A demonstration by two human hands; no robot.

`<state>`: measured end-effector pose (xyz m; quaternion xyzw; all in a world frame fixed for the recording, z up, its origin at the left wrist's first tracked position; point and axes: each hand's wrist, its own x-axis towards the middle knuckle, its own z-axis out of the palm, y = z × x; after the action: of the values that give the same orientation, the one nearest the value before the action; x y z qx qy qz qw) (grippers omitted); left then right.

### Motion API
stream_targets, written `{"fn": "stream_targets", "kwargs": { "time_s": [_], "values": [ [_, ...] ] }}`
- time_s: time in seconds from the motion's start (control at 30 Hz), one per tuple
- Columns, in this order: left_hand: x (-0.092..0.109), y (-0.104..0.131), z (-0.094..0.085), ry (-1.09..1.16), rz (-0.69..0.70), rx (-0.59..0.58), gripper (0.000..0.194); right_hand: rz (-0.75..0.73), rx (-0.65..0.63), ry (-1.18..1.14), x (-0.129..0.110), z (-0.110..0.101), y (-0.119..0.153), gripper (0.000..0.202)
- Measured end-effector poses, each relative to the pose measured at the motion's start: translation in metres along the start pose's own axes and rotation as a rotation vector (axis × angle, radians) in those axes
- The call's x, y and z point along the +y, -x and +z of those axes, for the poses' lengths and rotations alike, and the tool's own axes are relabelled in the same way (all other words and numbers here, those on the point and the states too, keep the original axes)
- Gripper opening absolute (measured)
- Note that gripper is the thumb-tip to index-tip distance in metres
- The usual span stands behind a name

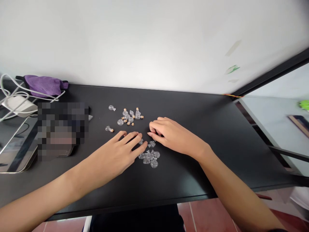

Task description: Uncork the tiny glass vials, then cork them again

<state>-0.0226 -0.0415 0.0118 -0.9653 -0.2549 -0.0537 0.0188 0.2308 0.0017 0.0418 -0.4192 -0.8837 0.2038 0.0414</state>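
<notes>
Black desk [188, 178], left hand [123, 149] partly hiding clear bottle [141, 141], forearms [58, 185] cropped

The small bottles [154, 164] are seen as clear and colourless, with the black of the table [205, 106] shown through them. Some are topped with light tan corks [137, 109]. The table itself is marked by a soft pale sheen. Behind it, the wall [145, 42] is toned white to light grey, broken by a beige strip [233, 48] and a green streak [233, 69]. At the left, a purple pouch [43, 85] is trimmed in black, and white is shown by the cables [9, 75] and adapter [19, 105]. At the right, red and yellow are paired in the wires [233, 95] beside a black frame [272, 72]. Below, reddish floor tiles [207, 214] are divided by pale lines.
</notes>
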Motion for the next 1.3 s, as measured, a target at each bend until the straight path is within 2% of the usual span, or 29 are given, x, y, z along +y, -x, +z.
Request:
{"fn": "stream_targets", "kwargs": {
  "time_s": [0.2, 0.37, 0.67, 1.1, 1.3],
  "values": [
    [0.001, 0.0, 0.0, 0.023, -0.01, 0.014, 0.046, 0.001, -0.014, 0.014, -0.001, -0.001, -0.001, 0.028],
    [0.001, 0.0, -0.003, 0.04, -0.012, -0.019, 0.046, -0.009, -0.012, 0.013, 0.001, 0.0, -0.001, 0.027],
    [-0.016, -0.012, -0.002, 0.184, -0.014, 0.028, 0.035, -0.018, -0.009, 0.016, 0.002, 0.001, -0.002, 0.03],
    [-0.016, -0.011, -0.003, 0.204, -0.019, 0.014, 0.034, -0.017, -0.005, -0.019, 0.003, 0.001, -0.003, 0.029],
    [-0.017, -0.011, 0.0, 0.257, -0.023, 0.046, 0.032, -0.021, 0.0, -0.029, 0.003, 0.001, -0.003, 0.028]
  ]
}}
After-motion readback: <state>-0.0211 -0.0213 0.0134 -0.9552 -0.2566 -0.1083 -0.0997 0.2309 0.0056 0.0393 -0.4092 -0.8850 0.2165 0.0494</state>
